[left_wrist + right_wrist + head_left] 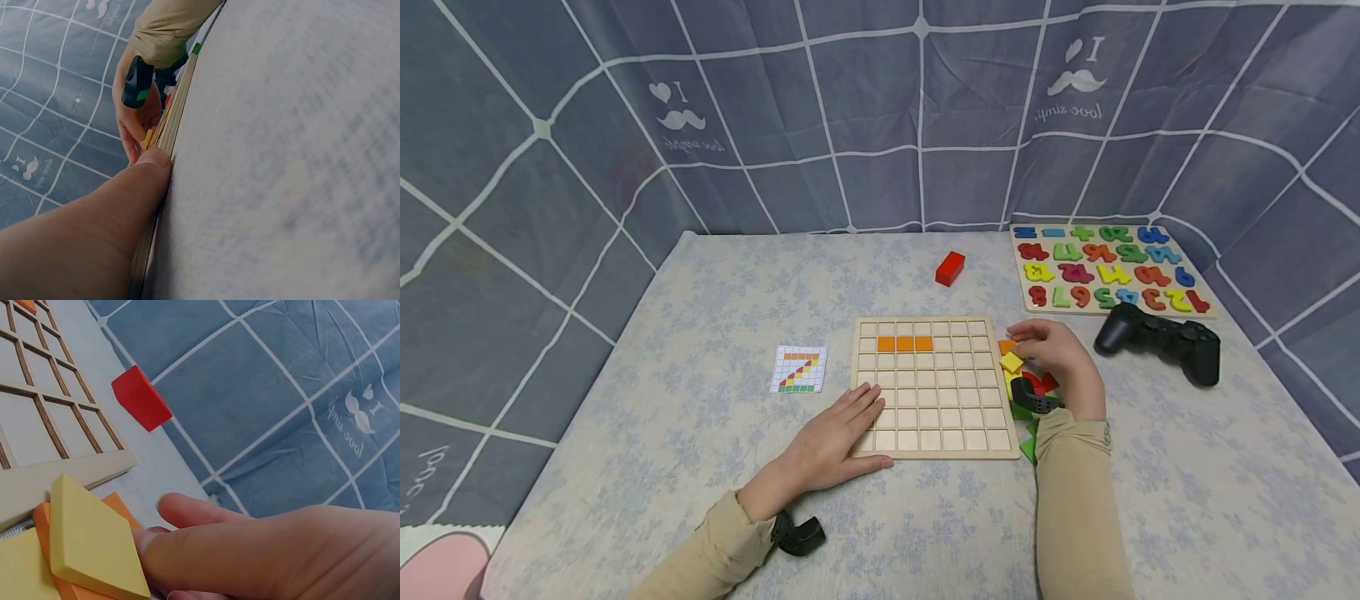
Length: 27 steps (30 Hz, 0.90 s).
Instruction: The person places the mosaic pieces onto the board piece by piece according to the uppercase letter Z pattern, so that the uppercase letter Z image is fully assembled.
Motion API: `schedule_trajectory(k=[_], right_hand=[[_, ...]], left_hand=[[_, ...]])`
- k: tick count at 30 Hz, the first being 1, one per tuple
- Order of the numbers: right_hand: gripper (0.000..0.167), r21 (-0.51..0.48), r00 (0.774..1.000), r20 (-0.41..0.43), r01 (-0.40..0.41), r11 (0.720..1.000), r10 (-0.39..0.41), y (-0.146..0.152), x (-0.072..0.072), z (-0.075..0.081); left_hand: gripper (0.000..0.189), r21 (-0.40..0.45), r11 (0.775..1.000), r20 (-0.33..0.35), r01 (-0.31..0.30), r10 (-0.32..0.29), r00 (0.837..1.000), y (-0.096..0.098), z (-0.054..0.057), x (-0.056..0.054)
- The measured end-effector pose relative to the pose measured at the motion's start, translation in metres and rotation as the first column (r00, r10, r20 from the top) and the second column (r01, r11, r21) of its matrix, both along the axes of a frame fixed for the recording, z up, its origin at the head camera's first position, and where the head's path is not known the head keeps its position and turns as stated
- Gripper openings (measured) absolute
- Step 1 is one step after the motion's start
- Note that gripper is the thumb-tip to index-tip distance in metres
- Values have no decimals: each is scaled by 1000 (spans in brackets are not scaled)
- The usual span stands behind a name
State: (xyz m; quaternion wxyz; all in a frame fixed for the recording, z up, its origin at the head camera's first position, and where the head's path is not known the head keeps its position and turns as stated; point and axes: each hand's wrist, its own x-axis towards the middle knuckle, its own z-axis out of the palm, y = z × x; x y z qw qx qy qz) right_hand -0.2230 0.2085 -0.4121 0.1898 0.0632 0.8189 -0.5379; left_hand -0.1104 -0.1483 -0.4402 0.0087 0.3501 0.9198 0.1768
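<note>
A wooden grid board (929,455) lies flat with three orange tiles (905,344) in a row in its upper part. My left hand (831,437) rests on the board's lower left edge, fingers extended and thumb along the front side. Beside the board's right edge, my right hand (1060,354) reaches into a loose pile of coloured tiles. In the right wrist view its thumb (187,556) touches a yellow tile (97,540) that lies over an orange tile (44,519). Whether the fingers pinch a tile is hidden.
A printed pattern card (799,369) lies left of the board. Behind it stands a red block (950,268). A number puzzle board (1105,310) and a black game controller (1157,340) lie at the right. Green tiles (1028,448) lie by the right forearm.
</note>
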Motion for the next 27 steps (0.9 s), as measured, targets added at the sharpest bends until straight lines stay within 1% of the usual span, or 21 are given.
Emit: schedule_trajectory(k=[5,11,15,16,18,20,22,23,25,27], right_hand=[[39,28,1000,-6,5,1000,-5,0,0,0],[34,34,999,23,39,999,-40,0,1,3],[30,43,998,-1,62,997,-62,1,4,8],[30,28,997,-4,72,997,-72,1,5,10],[30,74,997,-63,58,996,-54,2,5,14],[32,123,991,-135,31,992,-15,-1,3,18],[33,168,978,-206,-4,986,39,-8,1,21],[32,208,967,-244,-23,978,75,-13,-1,22],[28,202,955,-275,-52,978,107,-26,-4,22],[24,215,943,-301,-78,974,142,-41,-6,21]], left_hand=[[81,-3,1000,-2,2,-2,1000,0,0,0],[81,-7,1000,0,1,-1,1000,0,0,0],[81,-9,1000,7,2,-2,1000,0,0,0],[81,-9,1000,9,2,-2,1000,0,0,0],[81,-9,1000,11,2,-2,1000,0,0,0],[81,-11,1000,13,0,0,1000,0,0,0],[81,-12,1000,15,-2,2,1000,0,0,1],[81,-12,1000,16,-2,2,1000,0,0,1],[81,-13,1000,17,-3,3,1000,0,0,1],[81,-14,1000,16,-2,2,1000,0,0,0]])
